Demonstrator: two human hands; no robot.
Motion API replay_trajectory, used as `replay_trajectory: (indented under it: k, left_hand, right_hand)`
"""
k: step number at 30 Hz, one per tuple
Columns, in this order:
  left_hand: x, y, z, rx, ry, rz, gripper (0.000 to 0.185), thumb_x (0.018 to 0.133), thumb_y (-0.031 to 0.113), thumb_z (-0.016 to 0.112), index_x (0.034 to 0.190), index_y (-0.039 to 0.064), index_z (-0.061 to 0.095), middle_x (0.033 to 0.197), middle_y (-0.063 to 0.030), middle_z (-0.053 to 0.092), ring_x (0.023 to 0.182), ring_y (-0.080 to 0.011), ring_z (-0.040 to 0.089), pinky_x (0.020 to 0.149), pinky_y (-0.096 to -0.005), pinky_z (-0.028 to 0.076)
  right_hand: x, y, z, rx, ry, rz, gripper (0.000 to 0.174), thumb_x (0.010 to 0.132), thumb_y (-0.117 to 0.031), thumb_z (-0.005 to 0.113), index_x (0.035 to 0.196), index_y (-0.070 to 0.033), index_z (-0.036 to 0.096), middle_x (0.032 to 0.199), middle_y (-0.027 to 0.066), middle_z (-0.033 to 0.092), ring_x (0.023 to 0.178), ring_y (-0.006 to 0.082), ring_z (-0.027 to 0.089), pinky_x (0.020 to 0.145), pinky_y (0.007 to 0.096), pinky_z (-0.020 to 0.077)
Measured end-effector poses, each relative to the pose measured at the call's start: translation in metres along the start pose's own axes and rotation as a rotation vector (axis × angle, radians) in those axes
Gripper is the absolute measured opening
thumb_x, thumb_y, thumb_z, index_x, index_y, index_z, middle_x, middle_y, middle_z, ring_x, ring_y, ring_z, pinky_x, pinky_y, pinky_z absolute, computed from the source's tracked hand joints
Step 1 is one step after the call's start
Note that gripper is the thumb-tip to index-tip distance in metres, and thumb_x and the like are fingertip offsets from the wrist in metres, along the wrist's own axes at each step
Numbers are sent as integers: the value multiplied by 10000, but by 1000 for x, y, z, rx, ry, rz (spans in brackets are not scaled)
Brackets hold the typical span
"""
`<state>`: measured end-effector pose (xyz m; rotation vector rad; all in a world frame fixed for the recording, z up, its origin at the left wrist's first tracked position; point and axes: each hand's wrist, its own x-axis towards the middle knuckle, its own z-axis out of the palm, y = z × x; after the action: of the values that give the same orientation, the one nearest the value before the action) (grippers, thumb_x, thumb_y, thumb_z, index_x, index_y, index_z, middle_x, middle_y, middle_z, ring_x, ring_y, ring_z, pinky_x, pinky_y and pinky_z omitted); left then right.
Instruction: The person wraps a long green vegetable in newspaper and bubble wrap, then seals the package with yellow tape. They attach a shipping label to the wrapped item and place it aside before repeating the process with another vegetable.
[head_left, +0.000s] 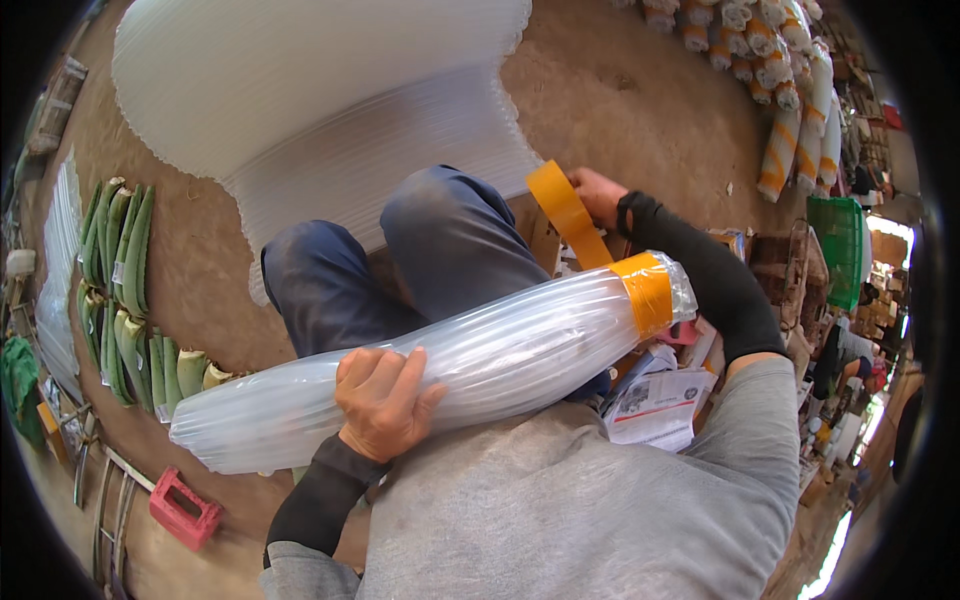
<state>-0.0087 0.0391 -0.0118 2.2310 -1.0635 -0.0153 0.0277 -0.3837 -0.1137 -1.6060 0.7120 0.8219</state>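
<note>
A long bundle in clear plastic air-column wrap lies across my lap, its left end lower than its right. My left hand holds it near the middle from above, fingers curved over the film. A band of orange adhesive tape circles the bundle close to its crinkled right end. From that band a wide tape strip stretches up to my right hand, which grips the tape beyond my right knee. The fingers there are partly hidden behind the tape. What the wrap contains cannot be made out.
Flat air-column sheeting spreads over the floor ahead. Cut aloe leaves lie in rows at left, near a pink plastic stool. Finished taped rolls are piled far right, by a green crate. Printed papers sit by my right side.
</note>
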Motion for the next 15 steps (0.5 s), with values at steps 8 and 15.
replay_trajectory:
  k: [8, 15]
  left_hand:
    - [30, 13, 16, -2, 81, 57, 280, 852, 144, 762, 1074, -22, 723, 850, -72, 607, 798, -261, 579, 743, -390, 450]
    - [54, -5, 45, 74, 146, -97, 106, 924, 149, 718, 978, 58, 717, 900, -116, 675, 895, -325, 648, 730, -433, 484]
  right_hand:
    - [-37, -121, 43, -565, 150, -629, 227, 900, -152, 731, 1003, 49, 750, 849, 208, 749, 737, 308, 733, 678, 371, 588]
    - [-140, -128, 132, -618, 451, -971, 244, 888, -182, 796, 1034, -18, 689, 854, 214, 733, 805, 378, 742, 698, 402, 590]
